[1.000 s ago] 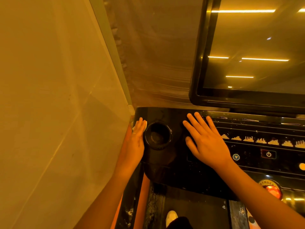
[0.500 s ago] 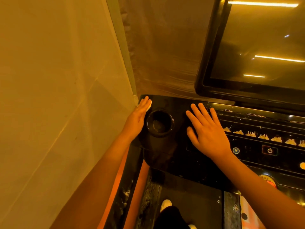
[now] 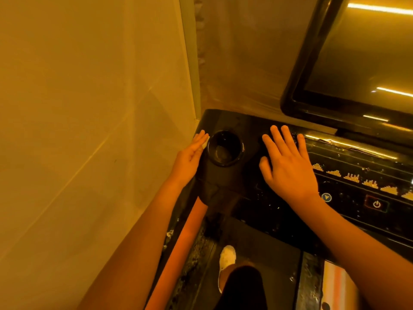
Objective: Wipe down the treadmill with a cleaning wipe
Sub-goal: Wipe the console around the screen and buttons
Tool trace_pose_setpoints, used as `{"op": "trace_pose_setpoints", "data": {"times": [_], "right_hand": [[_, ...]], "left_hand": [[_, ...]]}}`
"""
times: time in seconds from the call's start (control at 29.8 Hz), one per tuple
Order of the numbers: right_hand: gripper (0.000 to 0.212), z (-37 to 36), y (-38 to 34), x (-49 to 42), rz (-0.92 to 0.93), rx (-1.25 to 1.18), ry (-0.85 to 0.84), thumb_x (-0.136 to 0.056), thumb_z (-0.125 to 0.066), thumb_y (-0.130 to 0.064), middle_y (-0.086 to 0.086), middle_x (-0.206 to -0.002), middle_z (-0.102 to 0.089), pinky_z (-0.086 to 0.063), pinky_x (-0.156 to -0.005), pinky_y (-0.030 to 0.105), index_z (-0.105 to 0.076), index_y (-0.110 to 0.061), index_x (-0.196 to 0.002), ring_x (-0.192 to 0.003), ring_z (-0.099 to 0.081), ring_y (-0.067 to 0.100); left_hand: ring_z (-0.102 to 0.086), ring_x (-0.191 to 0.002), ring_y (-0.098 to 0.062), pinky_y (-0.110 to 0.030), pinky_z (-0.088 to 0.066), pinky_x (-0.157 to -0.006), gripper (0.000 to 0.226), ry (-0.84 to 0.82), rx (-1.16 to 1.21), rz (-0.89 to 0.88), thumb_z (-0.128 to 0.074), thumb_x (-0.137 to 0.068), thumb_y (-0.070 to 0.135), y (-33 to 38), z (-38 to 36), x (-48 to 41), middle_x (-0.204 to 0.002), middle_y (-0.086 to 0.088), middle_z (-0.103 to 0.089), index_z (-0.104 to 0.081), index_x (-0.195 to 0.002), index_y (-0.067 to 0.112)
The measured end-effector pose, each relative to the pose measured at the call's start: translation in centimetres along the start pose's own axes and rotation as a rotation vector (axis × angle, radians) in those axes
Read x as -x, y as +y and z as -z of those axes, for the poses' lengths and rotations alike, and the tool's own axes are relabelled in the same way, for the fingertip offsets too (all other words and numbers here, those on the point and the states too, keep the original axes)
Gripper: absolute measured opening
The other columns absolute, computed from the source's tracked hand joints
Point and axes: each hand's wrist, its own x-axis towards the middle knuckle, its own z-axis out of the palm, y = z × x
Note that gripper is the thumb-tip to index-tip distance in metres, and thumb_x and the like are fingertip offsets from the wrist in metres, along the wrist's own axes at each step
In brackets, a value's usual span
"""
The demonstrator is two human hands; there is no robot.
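**Wipe at the console's left edge**

My left hand [image 3: 190, 157] lies flat along the far left edge of the treadmill console [image 3: 241, 198], fingers together and straight, pressing a small white wipe [image 3: 205, 143] against the black surface. Only a corner of the wipe shows, peeking out beside my fingertips, just left of the round cup holder [image 3: 225, 148]. The wall [image 3: 89, 108] is right beside that hand. My right hand [image 3: 288, 166] rests palm down on the console, right of the cup holder, fingers spread and holding nothing. Right of it are the lit program icons [image 3: 357, 177] and the power button [image 3: 376, 204]. The dark screen [image 3: 357, 52] stands above. Below, my white shoe [image 3: 227, 257] is on the belt [image 3: 274, 260].
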Motion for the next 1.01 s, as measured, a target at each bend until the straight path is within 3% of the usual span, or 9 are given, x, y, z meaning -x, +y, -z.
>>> {"op": "trace_pose_setpoints", "data": {"times": [0.34, 0.4, 0.64, 0.74, 0.84, 1.01], "right_hand": [[0.059, 0.1, -0.1, -0.1, 0.003, -0.004, 0.004, -0.103, -0.028, -0.042, 0.012, -0.165, -0.024, -0.007, -0.125, 0.054, -0.035, -0.015, -0.154, -0.156, -0.008, 0.029], [0.058, 0.2, -0.1, -0.1, 0.003, 0.007, 0.001, -0.103, -0.029, -0.042, 0.012, -0.165, -0.024, -0.006, -0.125, 0.054, -0.035, -0.015, -0.154, -0.156, -0.008, 0.029], [0.057, 0.3, -0.1, 0.0, 0.011, -0.003, 0.013, -0.103, -0.031, -0.04, 0.013, -0.165, -0.024, -0.004, -0.125, 0.053, -0.036, -0.014, -0.153, -0.155, -0.009, 0.03], [0.058, 0.3, -0.1, 0.0, 0.011, -0.005, 0.003, -0.102, -0.03, -0.041, 0.012, -0.165, -0.024, -0.005, -0.125, 0.053, -0.036, -0.013, -0.153, -0.155, -0.009, 0.03], [0.059, 0.4, -0.3, 0.0, 0.009, 0.0, -0.002, -0.102, -0.029, -0.041, 0.012, -0.165, -0.024, -0.006, -0.125, 0.054, -0.036, -0.013, -0.154, -0.155, -0.009, 0.03], [0.059, 0.2, -0.1, -0.1, 0.013, 0.013, -0.015, -0.102, -0.029, -0.041, 0.012, -0.165, -0.023, -0.007, -0.125, 0.055, -0.035, -0.014, -0.154, -0.155, -0.008, 0.03]], "left_hand": [[-0.018, -0.148, 0.002, -0.019, -0.017, -0.121, 0.047, 0.094, 0.012, 0.068, -0.041, -0.107, 0.004, -1.3, -3.2, 6.7, -0.157, 0.016, -0.027, -0.042, -0.148, 0.026], [-0.016, -0.15, -0.002, -0.031, -0.016, -0.125, 0.05, 0.091, 0.012, 0.071, -0.041, -0.107, 0.003, -1.8, -3.7, 7.4, -0.158, 0.018, -0.025, -0.041, -0.147, 0.033], [-0.017, -0.147, -0.005, -0.03, -0.013, -0.125, 0.046, 0.06, -0.059, 0.066, -0.038, -0.106, 0.001, 0.0, -1.8, 4.1, -0.155, 0.006, -0.027, -0.033, -0.149, 0.015], [-0.015, -0.147, 0.008, -0.031, -0.016, -0.125, 0.047, 0.06, -0.101, 0.067, -0.04, -0.107, 0.004, -0.7, -2.1, 5.2, -0.158, 0.011, -0.027, -0.037, -0.151, 0.02], [-0.018, -0.149, 0.002, -0.038, -0.018, -0.125, 0.051, 0.031, -0.17, 0.008, -0.041, -0.106, 0.009, -2.1, -1.7, 7.3, -0.159, 0.016, -0.027, -0.037, -0.151, 0.032], [-0.018, -0.146, 0.008, -0.019, -0.016, -0.122, 0.049, -0.092, -0.11, 0.041, -0.039, -0.106, 0.002, -1.0, 0.3, 5.1, -0.157, 0.015, -0.028, -0.039, -0.147, 0.029]]}}
